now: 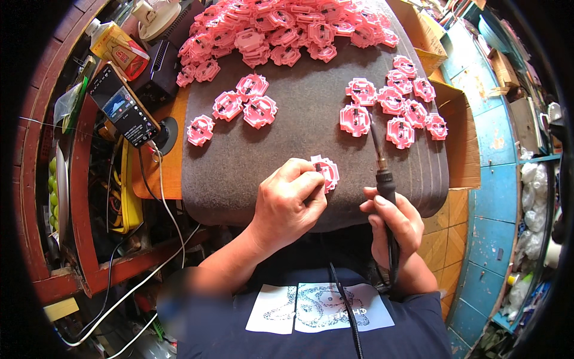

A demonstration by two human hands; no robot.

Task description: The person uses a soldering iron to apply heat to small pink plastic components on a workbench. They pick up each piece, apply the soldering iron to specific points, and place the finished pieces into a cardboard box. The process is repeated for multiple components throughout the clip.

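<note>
My left hand (287,200) is closed on a pink plastic part (327,172) with a small black piece in it, low on the grey mat (311,102). My right hand (394,221) grips a black-handled soldering iron (385,182), its thin metal shaft pointing up toward a loose group of pink parts (399,100) on the right of the mat; whether the tip touches anything I cannot tell. A smaller group of similar parts (260,109) lies at the upper left, and a big heap of them (281,27) covers the far end.
At the left stand a phone on a holder (116,105), a bottle (118,48) and a black device (156,69), with white and black cables hanging down. Cardboard boxes (463,137) sit beyond the mat's right edge, beside blue cabinets (490,239). A wooden frame (89,251) is at lower left.
</note>
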